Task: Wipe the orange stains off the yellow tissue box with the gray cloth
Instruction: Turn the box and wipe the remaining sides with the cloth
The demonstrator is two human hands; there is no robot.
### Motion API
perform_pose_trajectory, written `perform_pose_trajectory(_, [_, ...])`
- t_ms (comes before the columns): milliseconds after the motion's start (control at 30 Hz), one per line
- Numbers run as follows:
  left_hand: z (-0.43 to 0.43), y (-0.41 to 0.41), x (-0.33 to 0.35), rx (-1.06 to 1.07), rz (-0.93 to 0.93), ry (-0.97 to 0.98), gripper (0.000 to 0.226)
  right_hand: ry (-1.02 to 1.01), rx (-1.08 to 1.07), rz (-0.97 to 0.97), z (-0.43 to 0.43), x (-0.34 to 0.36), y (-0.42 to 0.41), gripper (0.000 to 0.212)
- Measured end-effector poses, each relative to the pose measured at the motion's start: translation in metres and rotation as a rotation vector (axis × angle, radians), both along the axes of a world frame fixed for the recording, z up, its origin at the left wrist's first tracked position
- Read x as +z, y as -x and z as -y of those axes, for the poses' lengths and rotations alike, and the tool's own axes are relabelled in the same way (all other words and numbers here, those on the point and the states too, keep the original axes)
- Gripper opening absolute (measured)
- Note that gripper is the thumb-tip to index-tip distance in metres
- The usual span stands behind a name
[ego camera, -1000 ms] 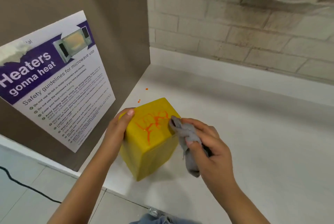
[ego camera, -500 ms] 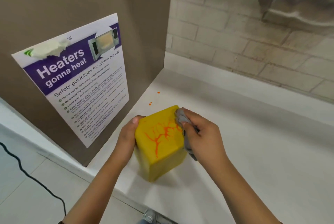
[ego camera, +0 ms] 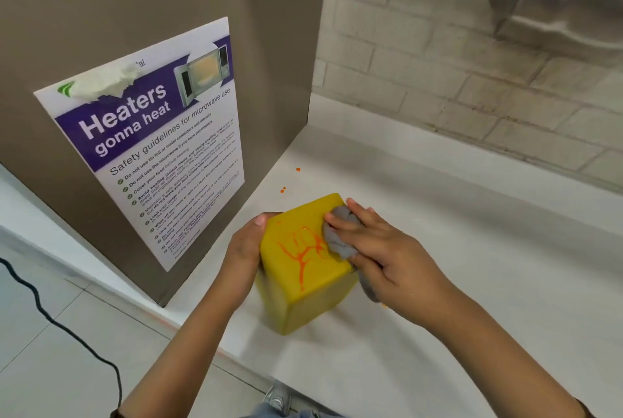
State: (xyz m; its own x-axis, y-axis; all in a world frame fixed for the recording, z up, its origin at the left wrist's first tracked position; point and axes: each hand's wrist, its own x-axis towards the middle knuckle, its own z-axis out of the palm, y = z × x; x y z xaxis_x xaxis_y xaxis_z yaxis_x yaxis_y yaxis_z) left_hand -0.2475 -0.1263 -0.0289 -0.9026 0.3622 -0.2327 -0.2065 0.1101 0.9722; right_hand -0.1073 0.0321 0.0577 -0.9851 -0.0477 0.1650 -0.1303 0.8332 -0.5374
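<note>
A yellow tissue box (ego camera: 303, 296) stands on the white counter (ego camera: 472, 249), tilted slightly. Branching orange stains (ego camera: 301, 254) run across its top face. My left hand (ego camera: 244, 249) grips the box's left side, thumb up at the top edge. My right hand (ego camera: 381, 249) presses a crumpled gray cloth (ego camera: 337, 239) flat against the right part of the top face, beside the stains. Part of the cloth hangs down behind the box's right side under my palm.
A brown partition with a microwave safety poster (ego camera: 158, 148) stands close on the left. Small orange drops (ego camera: 283, 190) dot the counter beyond the box. A brick wall (ego camera: 455, 63) runs along the back. A black cable (ego camera: 50, 316) lies on the floor at lower left.
My right hand has moved the cloth from the box's right edge onto its top face and flattened over it. The left hand keeps its hold on the box.
</note>
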Motion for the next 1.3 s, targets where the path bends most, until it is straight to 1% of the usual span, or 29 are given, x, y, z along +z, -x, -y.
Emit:
perform_pose_trajectory(67, [0.001, -0.001, 0.002, -0.007, 0.006, 0.001, 0.040, 0.102, -0.117, -0.023, 0.004, -0.003, 0.001, 0.043])
perform_pose_trajectory(100, [0.001, -0.001, 0.004, -0.010, 0.010, 0.011, 0.039, 0.118, -0.189, -0.024, 0.008, -0.004, 0.006, 0.042])
perform_pose_trajectory(167, [0.000, 0.000, 0.005, -0.001, 0.016, 0.047, 0.035, 0.088, -0.336, -0.012, 0.017, -0.003, 0.020, 0.039])
perform_pose_trajectory(233, [-0.002, 0.002, 0.004, 0.007, 0.008, 0.080, 0.037, 0.042, -0.408, -0.017, 0.024, 0.000, 0.031, 0.039])
perform_pose_trajectory(333, [-0.001, -0.001, 0.005, 0.001, -0.006, 0.025, 0.033, -0.033, -0.316, -0.006, 0.030, 0.002, 0.038, 0.039])
perform_pose_trajectory(400, [0.001, -0.002, 0.002, -0.017, -0.032, -0.032, 0.040, -0.036, -0.184, 0.036, 0.033, 0.003, 0.035, 0.040])
perform_pose_trajectory(467, [0.001, 0.000, -0.003, -0.003, -0.020, -0.058, 0.039, -0.038, -0.060, 0.066, 0.032, 0.002, 0.028, 0.045])
perform_pose_trajectory(533, [0.001, 0.003, -0.006, 0.023, 0.012, -0.033, 0.047, -0.044, -0.023, 0.071, 0.028, 0.002, 0.018, 0.046])
perform_pose_trajectory(600, [0.001, 0.004, -0.005, 0.033, 0.023, -0.003, 0.051, -0.050, -0.066, 0.021, 0.023, 0.000, 0.010, 0.044])
perform_pose_trajectory(667, [0.002, 0.003, -0.002, 0.026, 0.006, 0.004, 0.048, -0.037, -0.176, -0.013, 0.025, -0.001, 0.011, 0.039])
perform_pose_trajectory(733, [0.002, 0.000, 0.002, 0.009, -0.009, -0.014, 0.040, -0.024, -0.283, 0.021, 0.031, 0.000, 0.020, 0.039])
perform_pose_trajectory(800, [0.002, -0.004, 0.004, 0.001, -0.009, -0.049, 0.040, -0.041, -0.321, 0.056, 0.038, 0.001, 0.034, 0.040])
perform_pose_trajectory(867, [0.004, -0.005, 0.004, -0.005, -0.026, -0.091, 0.042, -0.042, -0.264, 0.066, 0.048, 0.004, 0.043, 0.041])
perform_pose_trajectory(967, [0.008, -0.004, 0.002, -0.043, -0.043, -0.156, 0.045, -0.045, -0.049, 0.069, 0.053, 0.007, 0.039, 0.041])
perform_pose_trajectory(1033, [0.007, -0.002, 0.002, -0.026, -0.014, -0.165, 0.043, -0.045, 0.064, 0.057, 0.047, 0.008, 0.027, 0.041])
perform_pose_trajectory(1067, [0.006, -0.001, 0.002, -0.004, -0.001, -0.153, 0.042, -0.043, 0.078, 0.055, 0.042, 0.008, 0.022, 0.041])
perform_pose_trajectory(1100, [0.005, -0.001, 0.001, 0.012, 0.006, -0.135, 0.043, -0.043, 0.055, 0.051, 0.037, 0.007, 0.018, 0.040])
perform_pose_trajectory(1233, [0.002, 0.001, 0.005, 0.021, 0.016, -0.082, 0.044, -0.014, -0.162, 0.080, 0.034, 0.005, 0.025, 0.040])
perform_pose_trajectory(1300, [0.002, -0.001, 0.007, 0.019, 0.000, -0.075, 0.044, 0.010, -0.177, 0.130, 0.039, 0.007, 0.036, 0.040])
